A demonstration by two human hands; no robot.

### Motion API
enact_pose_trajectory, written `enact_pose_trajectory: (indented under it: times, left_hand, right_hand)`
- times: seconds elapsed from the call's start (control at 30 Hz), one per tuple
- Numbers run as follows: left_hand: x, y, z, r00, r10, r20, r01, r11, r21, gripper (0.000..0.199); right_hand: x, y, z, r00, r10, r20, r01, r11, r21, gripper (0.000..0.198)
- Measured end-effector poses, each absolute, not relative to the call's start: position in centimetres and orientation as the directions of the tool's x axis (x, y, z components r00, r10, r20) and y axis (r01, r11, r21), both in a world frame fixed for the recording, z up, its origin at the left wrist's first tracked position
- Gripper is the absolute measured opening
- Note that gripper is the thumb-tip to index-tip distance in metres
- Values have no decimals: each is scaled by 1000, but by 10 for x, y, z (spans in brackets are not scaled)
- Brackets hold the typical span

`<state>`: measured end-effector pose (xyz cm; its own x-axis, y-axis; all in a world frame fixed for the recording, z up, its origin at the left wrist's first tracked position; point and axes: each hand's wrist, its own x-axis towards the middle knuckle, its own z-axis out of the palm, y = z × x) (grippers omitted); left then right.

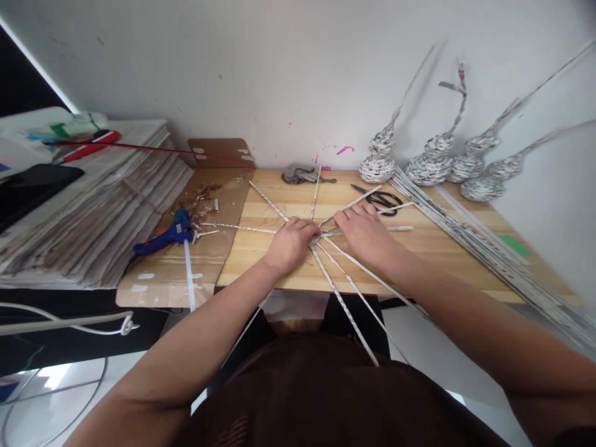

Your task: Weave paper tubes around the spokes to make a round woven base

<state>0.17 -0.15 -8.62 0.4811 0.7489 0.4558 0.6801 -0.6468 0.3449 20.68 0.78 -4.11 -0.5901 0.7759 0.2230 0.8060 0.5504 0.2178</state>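
Our left hand [293, 242], nearer, pinches the paper rods [344, 304] where they cross, spoke-like, on the desk [261, 261]; our right hand [363, 231] lies just rightward over them, its grip unclear.

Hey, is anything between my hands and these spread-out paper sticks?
Nothing visible: the left hand and right hand are on the paper sticks. The black scissors lie beyond the right hand, not between.

Glue gun [162, 239] on cardboard [168, 289] left of paper spokes [336, 289], gourd forms [377, 167] at right rear
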Motion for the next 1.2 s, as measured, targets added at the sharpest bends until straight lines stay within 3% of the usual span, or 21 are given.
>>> enact_pose_trajectory:
  times: [0.27, 0.67, 0.93, 1.1, 1.2]
  left_hand:
    - [2, -2, -84, 469, 761, 448, 706, -628, 328, 20]
    - [3, -1, -86, 492, 757, 429, 718, -632, 291, 22]
    - [2, -1, -86, 493, 753, 435, 708, -638, 303, 22]
    - [2, -2, -85, 515, 740, 432, 717, -648, 256, 22]
    - [1, -3, -85, 523, 738, 427, 724, -649, 235, 22]
  right_hand:
    - [199, 0, -29, -552, 829, 88, 831, 540, 135, 23]
    - [201, -5, -31, -521, 848, 100, 851, 525, -12, 22]
    - [195, 2, -25, -508, 861, 23, 861, 508, 21, 24]
    - [188, 1, -23, -479, 877, 41, 876, 474, 89, 27]
    - [186, 1, -20, -439, 898, 20, 897, 436, 68, 27]
